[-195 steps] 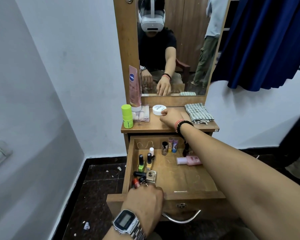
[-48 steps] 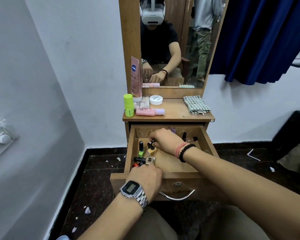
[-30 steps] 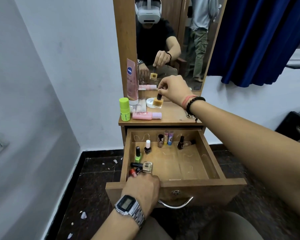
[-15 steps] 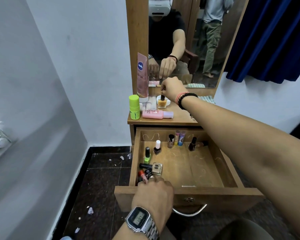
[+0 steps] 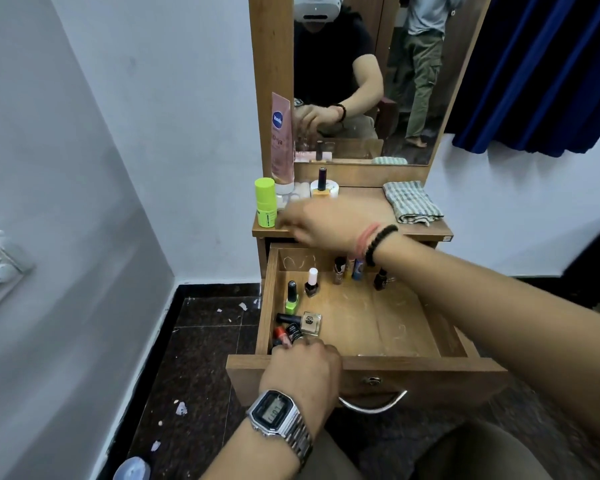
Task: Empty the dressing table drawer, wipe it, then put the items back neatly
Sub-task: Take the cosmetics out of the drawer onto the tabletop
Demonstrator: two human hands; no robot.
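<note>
Wooden drawer (image 5: 413,372): pulled out, small bottles inside.
Left hand (image 5: 303,367): gripping drawer's front edge.
Right hand (image 5: 326,223): blurred, empty, fingers loose.

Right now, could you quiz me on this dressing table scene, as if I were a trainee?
1. True or false: the drawer has been emptied.
2. Where does the yellow nail polish bottle stand? A) in the drawer B) on the white round tin on the tabletop C) on the floor
3. Which hand rests on the drawer's front edge: the left hand or the right hand?

Key
1. False: several small bottles remain inside, along the back and the left side.
2. B.
3. The left hand, the one with the wristwatch; the right hand is in the air over the tabletop's front edge, blurred.
</note>
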